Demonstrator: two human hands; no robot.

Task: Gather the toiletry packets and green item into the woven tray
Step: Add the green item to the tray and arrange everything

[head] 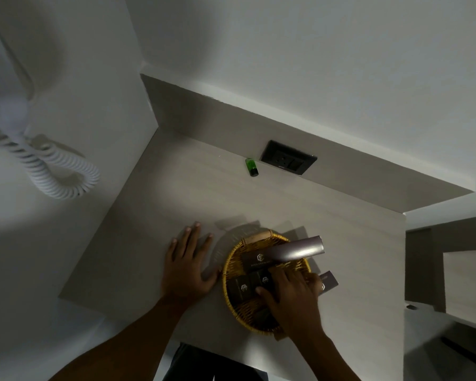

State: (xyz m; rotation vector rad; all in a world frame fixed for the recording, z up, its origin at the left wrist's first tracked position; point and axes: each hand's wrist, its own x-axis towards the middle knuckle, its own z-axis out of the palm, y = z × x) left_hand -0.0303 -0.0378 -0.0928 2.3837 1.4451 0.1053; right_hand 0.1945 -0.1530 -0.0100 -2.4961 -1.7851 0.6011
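The woven tray (231,264) sits at the near edge of the pale counter (154,215), holding dark toiletry packets (242,288). The right hand (291,295) rests on them, fingers curled over one; whether it grips is unclear. The left hand (187,268) lies flat and spread on the counter just beside the tray. A long packet (291,251) lies across the far rim, its long axis running left-right. Another packet (327,281) pokes out right of the hand. Farther back, the green item (251,166) lies near the black wall socket (289,157), dark cap pointing toward the viewer.
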